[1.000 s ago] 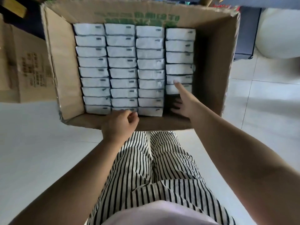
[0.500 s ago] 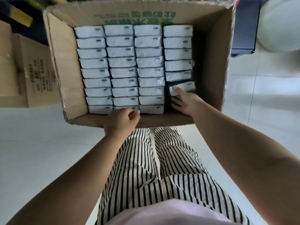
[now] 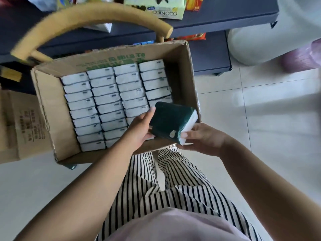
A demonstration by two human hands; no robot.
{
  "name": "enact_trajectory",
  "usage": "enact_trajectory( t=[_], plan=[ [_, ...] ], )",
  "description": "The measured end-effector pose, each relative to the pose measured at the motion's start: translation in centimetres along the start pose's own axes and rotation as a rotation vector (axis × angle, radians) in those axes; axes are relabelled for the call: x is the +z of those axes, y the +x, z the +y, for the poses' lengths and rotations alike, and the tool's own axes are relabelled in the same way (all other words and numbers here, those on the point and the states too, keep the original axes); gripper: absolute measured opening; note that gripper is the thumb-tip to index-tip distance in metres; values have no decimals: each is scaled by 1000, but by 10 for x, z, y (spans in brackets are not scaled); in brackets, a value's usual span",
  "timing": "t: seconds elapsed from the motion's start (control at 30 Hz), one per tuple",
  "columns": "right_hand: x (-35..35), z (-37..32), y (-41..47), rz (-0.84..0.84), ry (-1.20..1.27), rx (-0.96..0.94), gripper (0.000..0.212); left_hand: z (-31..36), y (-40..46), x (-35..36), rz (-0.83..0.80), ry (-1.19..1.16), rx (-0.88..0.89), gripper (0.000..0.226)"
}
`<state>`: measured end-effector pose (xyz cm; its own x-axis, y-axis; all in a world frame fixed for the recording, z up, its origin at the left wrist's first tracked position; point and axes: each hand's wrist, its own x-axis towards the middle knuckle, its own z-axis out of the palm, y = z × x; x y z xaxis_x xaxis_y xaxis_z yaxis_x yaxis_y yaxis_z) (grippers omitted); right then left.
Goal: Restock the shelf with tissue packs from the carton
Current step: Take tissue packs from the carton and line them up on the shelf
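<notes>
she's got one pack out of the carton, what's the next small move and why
Probably carry the green tissue pack up and forward to the dark shelf. Both the left hand and right hand already grip it clear above the carton, and the shelf sits just beyond.

The person wears loose trousers [image 3: 175,185] with narrow black and white stripes running lengthwise down both legs, the cloth gathered in soft folds near the top. Above them, at the lower edge of the view, shows the hem of a plain pale pink top [image 3: 166,225] with no print or marking visible on it. Both forearms are bare to as far as the frame shows, with no sleeves, watch, bracelet or rings to be seen on the left hand [image 3: 139,131] or the right hand [image 3: 205,138].
</notes>
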<state>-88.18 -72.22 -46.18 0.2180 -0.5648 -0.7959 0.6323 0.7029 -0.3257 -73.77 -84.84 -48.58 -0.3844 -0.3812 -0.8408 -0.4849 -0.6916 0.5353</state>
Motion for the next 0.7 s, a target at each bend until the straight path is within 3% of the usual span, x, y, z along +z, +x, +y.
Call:
enact_trajectory(
  t=[0.07, 0.13, 0.27, 0.4, 0.57, 0.7],
  plan=[
    [-8, 3, -3, -41, 33, -67, 86, -2, -1, 11, 44, -67, 43, 35],
    [-11, 3, -5, -51, 70, -178, 73, -4, 0, 18, 140, 24, 130, 21],
    [-10, 0, 2, 158, 148, -283, 50, -10, 5, 27, 183, 250, 242, 22],
    [-12, -2, 11, 309, 280, -349, 53, -5, 19, 34, 193, 12, 129, 13],
    [-30, -11, 12, 432, 447, -472, 53, 6, 55, 22, 387, 100, 193, 14],
    [-38, -16, 15, 464, 423, -530, 29, -1, 88, 13, 307, 303, 166, 34]
  ],
)
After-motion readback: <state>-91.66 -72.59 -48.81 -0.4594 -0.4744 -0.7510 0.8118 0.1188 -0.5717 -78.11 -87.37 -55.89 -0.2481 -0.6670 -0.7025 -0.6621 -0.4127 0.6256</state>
